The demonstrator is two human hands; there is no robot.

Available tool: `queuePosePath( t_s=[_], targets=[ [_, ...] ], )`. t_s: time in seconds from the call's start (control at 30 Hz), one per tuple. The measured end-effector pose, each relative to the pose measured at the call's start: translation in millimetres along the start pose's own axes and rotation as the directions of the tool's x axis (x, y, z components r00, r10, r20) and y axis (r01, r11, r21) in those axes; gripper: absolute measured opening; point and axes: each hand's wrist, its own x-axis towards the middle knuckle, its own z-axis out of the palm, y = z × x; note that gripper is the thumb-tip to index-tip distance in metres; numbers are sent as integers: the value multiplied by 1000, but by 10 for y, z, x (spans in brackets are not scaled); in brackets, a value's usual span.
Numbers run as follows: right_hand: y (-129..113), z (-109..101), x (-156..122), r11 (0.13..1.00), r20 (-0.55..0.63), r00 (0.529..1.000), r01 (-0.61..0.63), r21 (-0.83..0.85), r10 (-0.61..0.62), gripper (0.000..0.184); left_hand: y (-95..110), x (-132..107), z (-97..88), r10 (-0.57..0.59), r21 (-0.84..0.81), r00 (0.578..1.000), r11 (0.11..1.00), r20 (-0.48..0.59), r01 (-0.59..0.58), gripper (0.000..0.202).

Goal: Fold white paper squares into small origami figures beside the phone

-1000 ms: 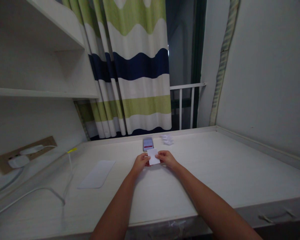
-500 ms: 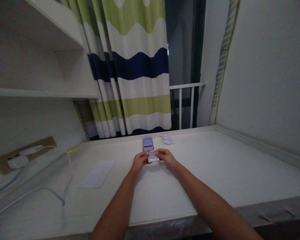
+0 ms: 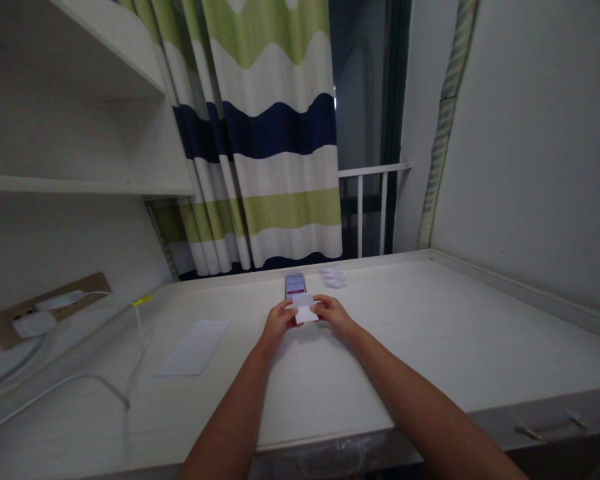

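Observation:
Between my two hands is a small white piece of paper [image 3: 305, 311] with a crease across it, held just above the desk. My left hand [image 3: 279, 321] pinches its left edge, thumb on the near face. On the opposite edge, my right hand [image 3: 333, 312] is closed with its thumb on the paper too. The paper's upper part stands up and covers the lower end of a phone [image 3: 295, 283], which lies with its screen lit. Several folded white paper pieces [image 3: 334, 278] lie behind my right hand.
A white sheet of paper [image 3: 194, 348] lies flat on the white desk [image 3: 430, 347] to the left. White cables [image 3: 95, 379] run along the desk's left side from plugs in a socket panel [image 3: 45, 312]. A striped curtain [image 3: 285, 133] hangs behind the desk, and a shelf [image 3: 80, 183] juts out upper left.
The paper's upper part has opened upward at the crease, showing more of its face and covering the phone's lower end. Both hands stay in nearly the same place.

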Motion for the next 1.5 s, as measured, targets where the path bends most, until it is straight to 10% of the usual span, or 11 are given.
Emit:
queuePosePath(
  t_s=[1.5],
  targets=[
    [-20,-13,-93,987,218,970,-132,88,110,32,-64,26,17,9,142,998,990,63,-18,40]
  ],
)
